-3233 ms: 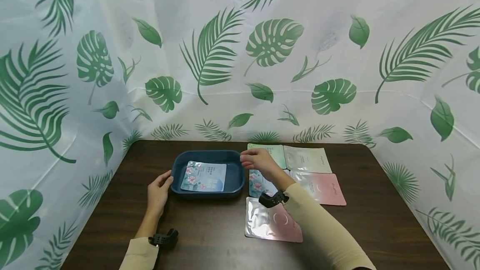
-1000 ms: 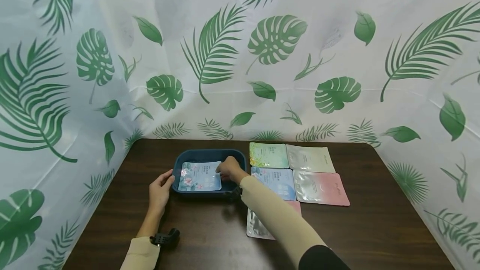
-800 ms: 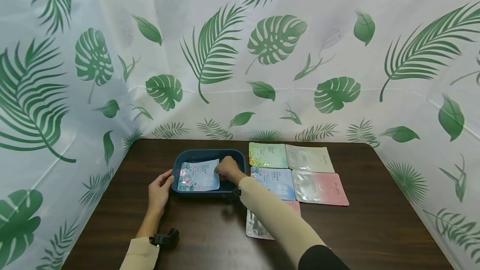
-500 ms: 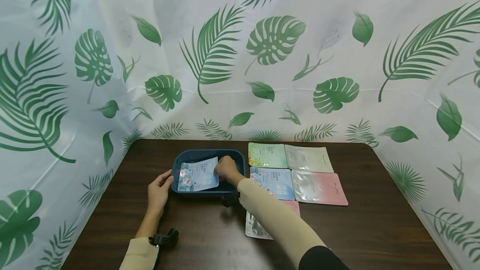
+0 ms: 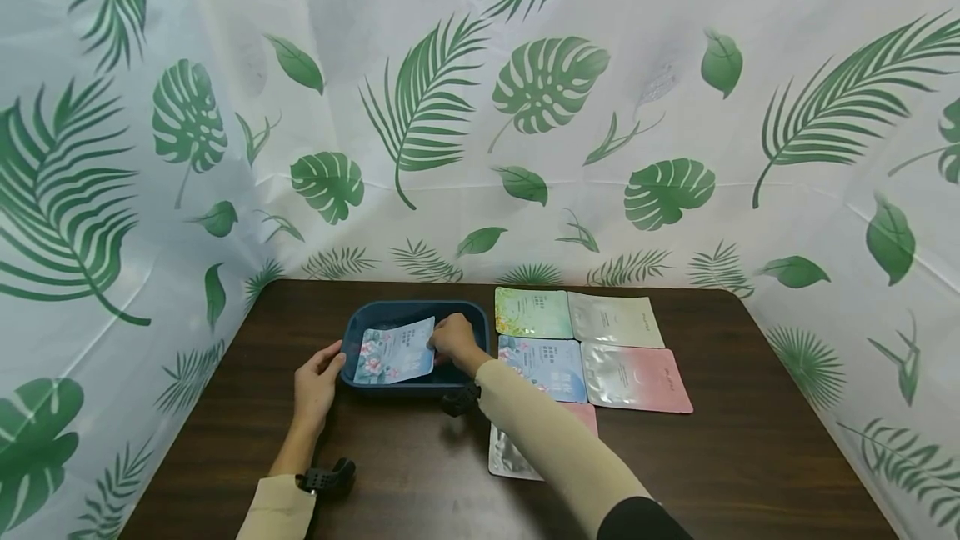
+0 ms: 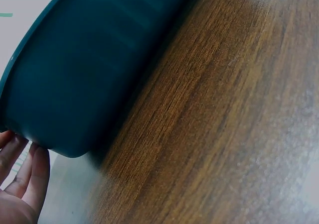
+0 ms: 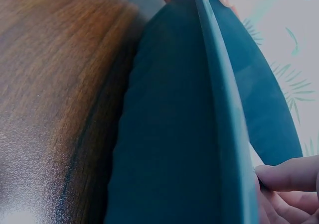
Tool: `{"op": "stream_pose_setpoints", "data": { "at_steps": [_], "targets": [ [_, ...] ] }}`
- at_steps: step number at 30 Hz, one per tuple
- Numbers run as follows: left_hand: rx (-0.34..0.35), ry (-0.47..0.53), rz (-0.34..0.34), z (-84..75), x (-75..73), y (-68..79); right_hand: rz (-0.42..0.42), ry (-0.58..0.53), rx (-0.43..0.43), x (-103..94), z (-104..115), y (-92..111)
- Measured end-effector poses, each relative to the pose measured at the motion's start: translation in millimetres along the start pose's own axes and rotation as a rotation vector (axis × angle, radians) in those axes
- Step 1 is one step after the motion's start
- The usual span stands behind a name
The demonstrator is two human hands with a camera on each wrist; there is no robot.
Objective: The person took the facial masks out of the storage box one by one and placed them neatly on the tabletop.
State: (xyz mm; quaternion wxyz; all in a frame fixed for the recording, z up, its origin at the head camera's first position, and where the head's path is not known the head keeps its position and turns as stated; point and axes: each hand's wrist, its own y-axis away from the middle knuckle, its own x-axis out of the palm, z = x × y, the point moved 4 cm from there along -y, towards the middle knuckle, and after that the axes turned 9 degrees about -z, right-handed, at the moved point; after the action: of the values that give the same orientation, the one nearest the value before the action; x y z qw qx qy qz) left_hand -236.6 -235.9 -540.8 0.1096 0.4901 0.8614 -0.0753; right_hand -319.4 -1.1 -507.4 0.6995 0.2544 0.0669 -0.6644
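A blue floral sheet mask packet (image 5: 395, 352) lies in the dark blue tray (image 5: 412, 390), its right side raised at an angle. My right hand (image 5: 454, 338) reaches into the tray and pinches that packet's right edge between thumb and fingers. In the right wrist view, the thumb (image 7: 286, 174) shows just past the tray's rim (image 7: 224, 84), while the packet is mostly hidden behind the wall. My left hand (image 5: 317, 377) holds the tray's left end. The left wrist view shows its fingers (image 6: 37, 171) against the tray's outer wall (image 6: 84, 74).
Right of the tray lie a green packet (image 5: 532, 312), a cream packet (image 5: 617, 320), another blue floral packet (image 5: 546, 367) and a pink-and-silver packet (image 5: 637, 378). Nearer the front, a second pink-and-silver packet (image 5: 510, 455) is partly under my right sleeve. A leaf-printed sheet (image 5: 450, 215) hangs behind the table.
My right hand has gone from the tray's right rim into the tray and pinched the packet's edge. The packet has shifted slightly left and turned, its right side rising. The left hand stays put.
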Motion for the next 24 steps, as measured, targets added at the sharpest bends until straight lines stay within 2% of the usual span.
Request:
{"op": "stream_pose_setpoints", "data": {
  "at_steps": [12,24],
  "targets": [
    [0.018,0.002,-0.009,0.3,-1.0,1.6,0.002,-0.045,-0.02,-8.4,7,2],
    [-0.014,0.014,-0.002,-1.4,1.3,1.3,0.037,-0.097,-0.032,-23.5,20,5]
  ]
}}
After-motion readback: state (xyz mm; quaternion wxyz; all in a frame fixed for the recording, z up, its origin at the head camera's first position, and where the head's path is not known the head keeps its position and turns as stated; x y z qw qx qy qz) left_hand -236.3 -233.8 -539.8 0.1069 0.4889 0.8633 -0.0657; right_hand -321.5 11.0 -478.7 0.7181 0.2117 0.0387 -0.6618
